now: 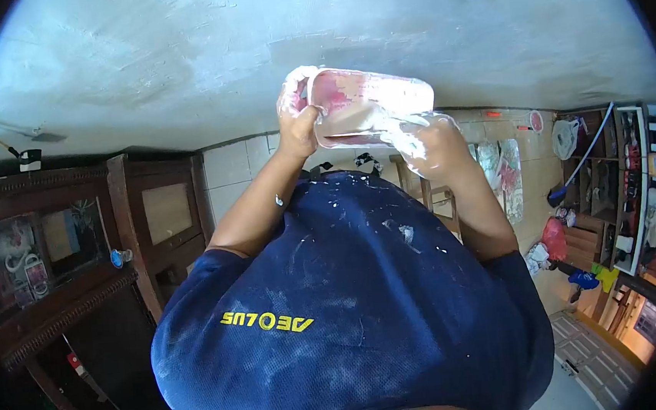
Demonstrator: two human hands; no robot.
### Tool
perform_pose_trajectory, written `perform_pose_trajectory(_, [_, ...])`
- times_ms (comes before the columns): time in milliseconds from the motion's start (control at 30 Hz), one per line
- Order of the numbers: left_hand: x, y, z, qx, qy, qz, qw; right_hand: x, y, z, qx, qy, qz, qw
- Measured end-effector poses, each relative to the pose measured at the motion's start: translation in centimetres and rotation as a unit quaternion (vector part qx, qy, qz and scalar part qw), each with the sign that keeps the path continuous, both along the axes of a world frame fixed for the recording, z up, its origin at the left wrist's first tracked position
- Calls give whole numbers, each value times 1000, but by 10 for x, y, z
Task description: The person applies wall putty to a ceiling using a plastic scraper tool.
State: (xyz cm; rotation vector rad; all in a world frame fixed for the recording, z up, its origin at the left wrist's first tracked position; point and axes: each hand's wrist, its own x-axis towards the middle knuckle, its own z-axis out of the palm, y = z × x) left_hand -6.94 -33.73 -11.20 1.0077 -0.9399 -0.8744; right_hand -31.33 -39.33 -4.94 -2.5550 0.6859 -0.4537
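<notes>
A rectangular plastic tub (332, 87), pinkish and smeared with white paste, is tilted in front of my chest. My left hand (298, 122) is closed on its left end, with the thumb over the rim and the fingers coated in white. At the tub's lower right side is my right hand (441, 148), its fingers curled and thickly covered with white paste (391, 129). A pale, flat edge shows by these fingers, but paste and glare hide what it belongs to. Beyond the tub spreads a grey-white, partly smoothed wall surface (202, 68).
Dark wooden cabinets with glass panes (68, 233) stand on the left. A cable with a small black fitting (29, 159) hangs above them. Cluttered shelves (600, 183), a red bag (554, 238) and a blue-handled stick (586, 154) are on the right.
</notes>
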Motion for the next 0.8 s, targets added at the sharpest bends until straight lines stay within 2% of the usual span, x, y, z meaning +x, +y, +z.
perform_pose_trajectory(33, [0,0,0,21,14,2,1000,-3,-3,4,-1,0,1,1000])
perform_pose_trajectory(100, [9,4,-3,-2,-10,8,1000,-8,-13,14,-1,-173,-100,980])
perform_pose_trajectory(133, [11,6,0,-23,-13,-1,1000,-3,-7,5,309,-421,-119,844])
perform_pose_trajectory(167, [13,7,3,-45,-15,-9,999,-10,-17,10,65,-273,-173,944])
perform_pose_trajectory(233, [18,14,4,-15,10,-4,1000,-5,-15,14,202,-383,-237,869])
perform_pose_trajectory(267, [23,17,-2,-15,48,-8,999,3,-8,17,321,-485,-213,786])
perform_pose_trajectory(300, [29,19,-6,-15,86,-10,996,4,-8,-1,353,-535,-195,742])
perform_pose_trajectory(333, [31,22,0,-1,16,5,1000,11,-3,-4,385,-537,-228,715])
perform_pose_trajectory(367, [34,26,-4,-5,14,11,1000,20,4,-8,417,-537,-260,686])
perform_pose_trajectory(400, [38,32,-13,11,148,-2,989,25,5,-35,415,-499,-279,708])
perform_pose_trajectory(433, [41,37,-17,27,278,-16,960,29,14,-45,455,-532,-261,665])
perform_pose_trajectory(500, [56,49,-16,31,253,-3,967,50,28,-57,504,-539,-287,610])
perform_pose_trajectory(567, [70,62,-16,15,237,4,971,65,39,-61,537,-573,-244,568])
perform_pose_trajectory(733, [112,109,-23,29,199,40,979,102,70,-61,557,-544,-206,592])
perform_pose_trajectory(800, [139,133,-27,33,138,81,987,132,87,-51,579,-523,-203,592])
